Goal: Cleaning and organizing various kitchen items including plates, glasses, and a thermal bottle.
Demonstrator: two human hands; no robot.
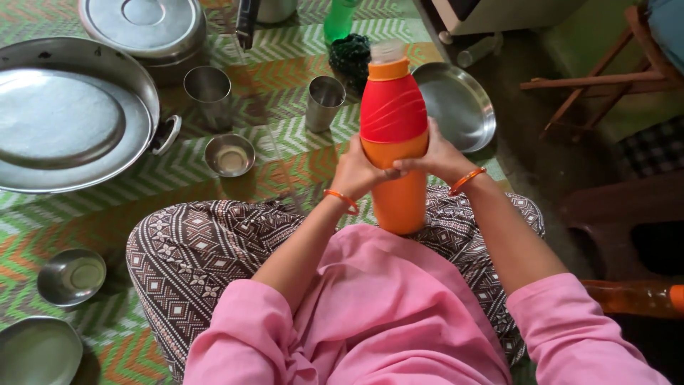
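I'm gripping the bottle (pixel 393 142) with both hands, fingers clenched around its middle where the red top part meets the orange bottom. My left hand (pixel 358 173) is wrapping it from one side and my right hand (pixel 436 155) from the other, fingertips almost meeting at the front. The bottle is standing upright, its base sitting between my knees, resting against my patterned trousers (pixel 199 249), with its pale cap (pixel 388 51) pointing away from me. I'm wearing an orange bangle on each wrist and pink sleeves.

Out on the green and orange striped mat (pixel 285 64) two steel cups (pixel 325 102) are standing just past the bottle, a small steel bowl (pixel 229 155) near them. A steel plate (pixel 459 103) is lying right behind the bottle. Further left a big steel pan (pixel 68 114) is sitting, with a lidded steel container (pixel 146 28) behind it. Another small bowl (pixel 71 276) is sitting by my left knee.
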